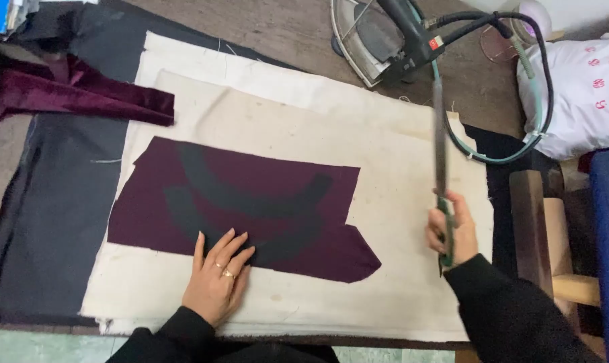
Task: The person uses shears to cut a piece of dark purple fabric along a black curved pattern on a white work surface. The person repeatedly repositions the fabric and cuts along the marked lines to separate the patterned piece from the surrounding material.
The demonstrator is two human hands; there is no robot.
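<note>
The left hand (217, 279) lies flat and open on the soft, floppy purple cloth (251, 208) on the tabletop (398, 289), best pinned near its edge, while the right hand (452, 232) squeezes long green scissors (441, 161).

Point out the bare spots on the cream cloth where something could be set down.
Free: the cream cloth between the maroon fabric piece and the right hand holding long scissors; also the strip above the maroon piece. Crowded: upper right, around the steam iron and its hose.
</note>
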